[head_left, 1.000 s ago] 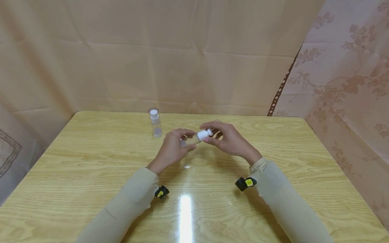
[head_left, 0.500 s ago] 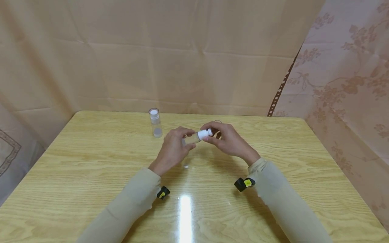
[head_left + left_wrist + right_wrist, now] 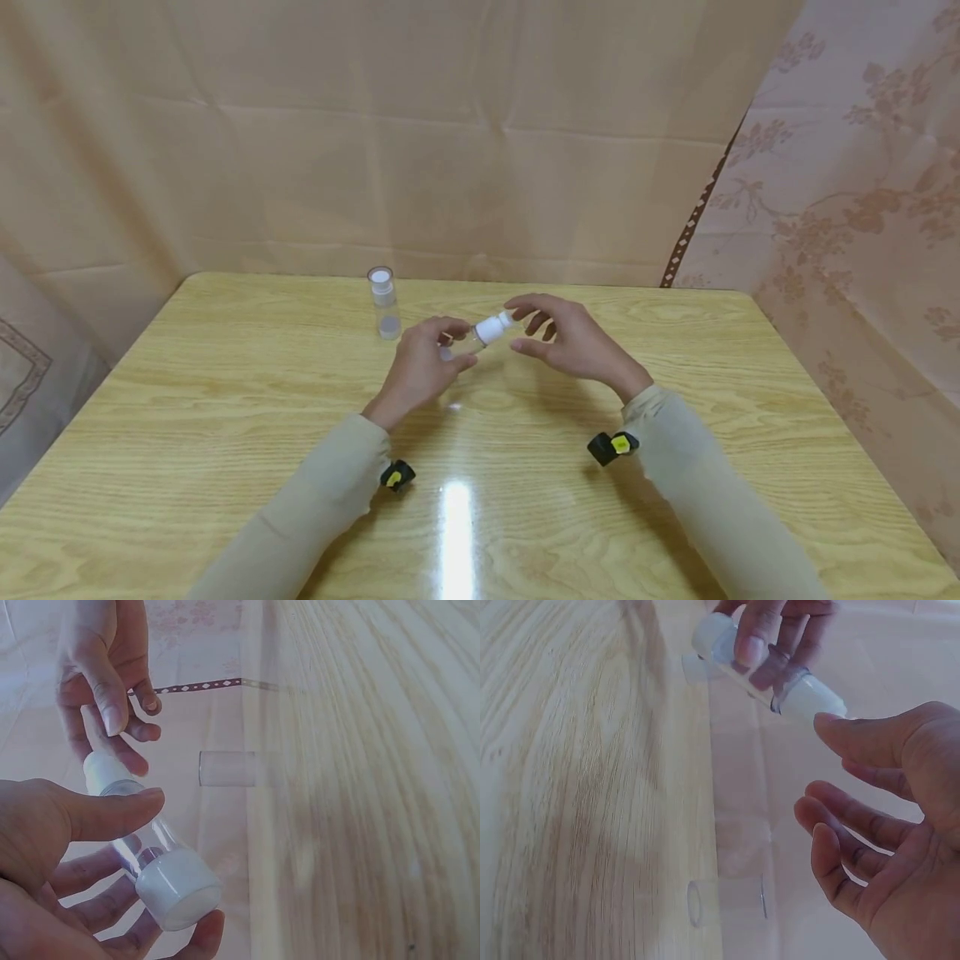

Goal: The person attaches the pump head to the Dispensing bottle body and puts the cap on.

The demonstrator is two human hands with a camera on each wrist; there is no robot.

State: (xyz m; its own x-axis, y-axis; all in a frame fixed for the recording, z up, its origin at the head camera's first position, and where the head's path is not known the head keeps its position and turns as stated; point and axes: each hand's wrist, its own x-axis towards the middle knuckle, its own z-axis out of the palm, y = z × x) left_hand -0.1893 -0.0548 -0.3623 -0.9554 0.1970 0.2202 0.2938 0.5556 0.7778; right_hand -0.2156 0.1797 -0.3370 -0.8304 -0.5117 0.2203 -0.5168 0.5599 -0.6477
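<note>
A small clear bottle with a white collar and pump top (image 3: 491, 328) is tilted in my left hand (image 3: 422, 364), thumb on one side and fingers on the other. Its white base (image 3: 178, 889) points down and left in the head view. My right hand (image 3: 573, 340) is beside the pump top with fingers spread and loosely bent, gripping nothing. In the right wrist view the thumb of the right hand (image 3: 900, 795) overlaps the tip of the white top (image 3: 814, 701); whether they touch I cannot tell.
A second clear bottle (image 3: 385, 304) with a white top stands upright at the back left. A clear cylindrical cap (image 3: 731, 901) stands on the wood-grain table (image 3: 262, 350), hidden behind my right hand in the head view. Curtains (image 3: 450, 167) hang along the table's back edge.
My right hand has let go of the bottle's white top and drawn slightly away to the right, its fingers spreading. My left hand still holds the bottle, shifted slightly left.
</note>
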